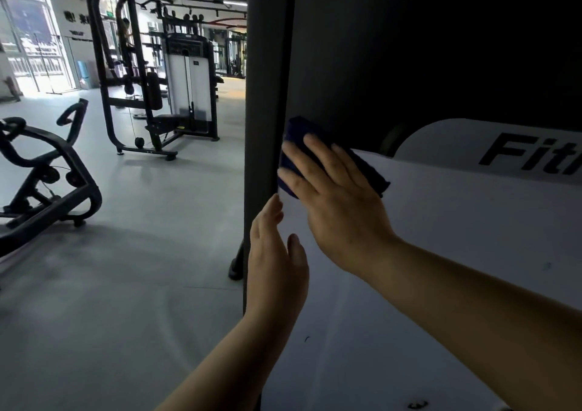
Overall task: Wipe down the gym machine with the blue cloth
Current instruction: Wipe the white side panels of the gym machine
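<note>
Right hand [340, 209] pressed the blue cloth [318, 155] flat, fingers straight and spread, against the gym machine's white panel [441, 253] beside its dark upright post [267, 95]. Left hand [277, 259] was open, fingertips touching the post edge below the cloth.

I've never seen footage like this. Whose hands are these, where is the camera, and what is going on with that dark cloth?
The single picture comes from a camera worn on a person's head, looking forward and down, so the arms are the wearer's own. The right hand presses a blue cloth flat against a gym machine's white panel, beside its dark post. The left hand is open, its fingers touching the post's edge and holding nothing. Other machines stand behind on the grey floor.
</note>
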### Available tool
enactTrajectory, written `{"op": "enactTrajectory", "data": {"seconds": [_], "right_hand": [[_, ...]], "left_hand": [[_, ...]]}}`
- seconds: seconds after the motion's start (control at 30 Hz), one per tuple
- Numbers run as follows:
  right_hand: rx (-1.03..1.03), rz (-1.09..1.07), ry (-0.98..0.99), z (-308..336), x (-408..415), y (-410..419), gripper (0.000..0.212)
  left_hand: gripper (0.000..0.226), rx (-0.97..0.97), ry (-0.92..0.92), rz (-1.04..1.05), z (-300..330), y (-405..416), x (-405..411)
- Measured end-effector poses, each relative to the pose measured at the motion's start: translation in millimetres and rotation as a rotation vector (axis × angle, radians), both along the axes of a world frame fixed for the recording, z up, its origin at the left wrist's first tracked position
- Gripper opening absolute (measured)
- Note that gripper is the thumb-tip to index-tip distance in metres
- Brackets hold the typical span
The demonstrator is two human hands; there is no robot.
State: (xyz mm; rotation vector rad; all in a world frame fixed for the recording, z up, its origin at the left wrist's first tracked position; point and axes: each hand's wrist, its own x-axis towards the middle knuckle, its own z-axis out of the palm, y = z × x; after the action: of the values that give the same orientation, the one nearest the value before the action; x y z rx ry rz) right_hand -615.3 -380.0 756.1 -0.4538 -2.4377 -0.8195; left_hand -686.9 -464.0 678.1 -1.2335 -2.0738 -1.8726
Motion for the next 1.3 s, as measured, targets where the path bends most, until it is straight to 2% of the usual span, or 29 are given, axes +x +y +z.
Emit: {"op": "enactTrajectory", "data": {"seconds": [0.13,0.3,0.43,0.63,0.73,0.8,0.93,1.0,1.07,1.13,1.3], "right_hand": [[0.055,0.051,-0.149,-19,7,5,0.057],[0.028,0.014,0.021,-12,-5,1,0.059],[0.064,0.036,-0.148,-49,7,3,0.055],[0.013,0.001,0.093,-47,-4,-1,0.057],[0.043,0.014,-0.078,-84,7,0,0.057],[0.048,0.043,-0.105,-88,12,4,0.057],[-0.005,0.003,0.117,-76,4,0,0.056],[0.002,0.017,0.131,-97,6,-3,0.054],[0.013,0.031,0.046,-122,17,-2,0.053],[0.009,0.040,0.041,-125,26,2,0.051],[-0.093,-0.009,0.288,-94,31,1,0.055]], "left_hand": [[0.062,-0.053,-0.078,-0.012,-9,-1,3],[0.057,-0.106,-0.155,-0.003,-18,-1,1],[0.053,-0.177,-0.200,-0.010,-29,-1,-5],[0.052,-0.179,-0.237,-0.041,-38,-3,-11],[0.047,-0.142,-0.288,-0.053,-41,-4,-18],[0.047,-0.134,-0.298,-0.067,-42,-6,-24],[0.049,-0.156,-0.268,-0.080,-44,-7,-25],[0.047,-0.148,-0.243,-0.073,-45,-6,-24],[0.048,-0.145,-0.233,-0.084,-46,-6,-21],[0.051,-0.157,-0.193,-0.085,-47,-9,-16],[0.058,-0.195,-0.027,0.006,-48,-4,6]]}}
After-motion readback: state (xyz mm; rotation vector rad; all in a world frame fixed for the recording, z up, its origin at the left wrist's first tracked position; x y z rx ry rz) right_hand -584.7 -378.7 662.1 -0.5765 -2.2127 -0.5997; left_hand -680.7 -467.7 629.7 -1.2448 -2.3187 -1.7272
